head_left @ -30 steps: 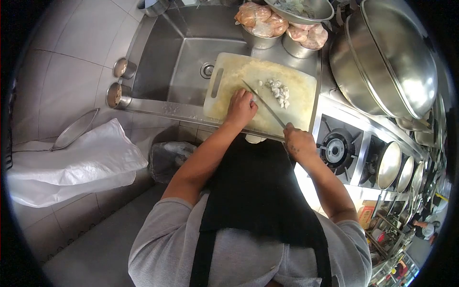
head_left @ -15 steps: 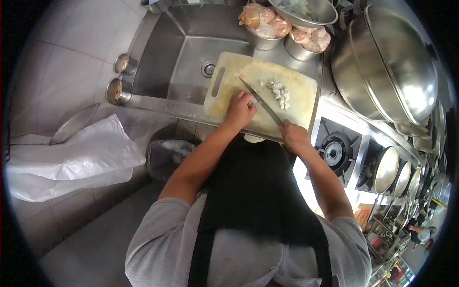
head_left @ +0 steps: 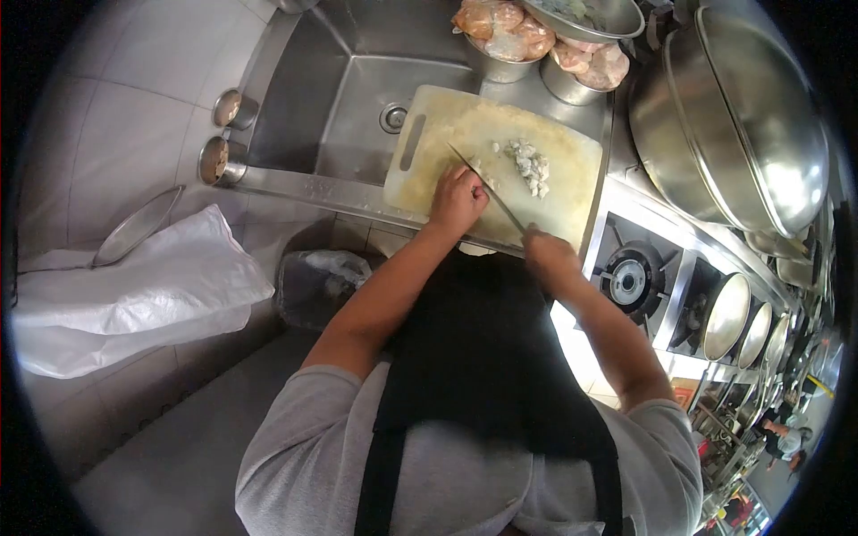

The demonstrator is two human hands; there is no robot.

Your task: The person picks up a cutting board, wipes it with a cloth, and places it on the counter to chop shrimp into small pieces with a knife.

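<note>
My right hand (head_left: 550, 259) is wrapped round the handle of a long knife (head_left: 490, 189), whose blade slants up and left across a pale cutting board (head_left: 438, 116). Against the blade, on its left side, my left hand (head_left: 458, 200) rests on the board with curled fingers; what they hold down is mostly hidden. A small pale piece (head_left: 476, 164) lies just beyond the blade by those fingertips. Farther right on the board is a loose heap of chopped greyish-white pieces (head_left: 531, 166), apart from both hands.
Behind the board is a steel sink (head_left: 357, 116). Bagged meat (head_left: 505, 31) and more meat (head_left: 590, 64) fill steel pots, with a steel bowl (head_left: 617, 27) above. Large bowls (head_left: 724, 116) and a gas burner (head_left: 628, 279) stand at right. Two small cups (head_left: 234, 109) sit left of the sink.
My left fingers have come up closer against the knife blade, and the blade now looks thinner, turned more edge-up. A small pale piece shows beyond the blade. The whole view has shifted slightly.
</note>
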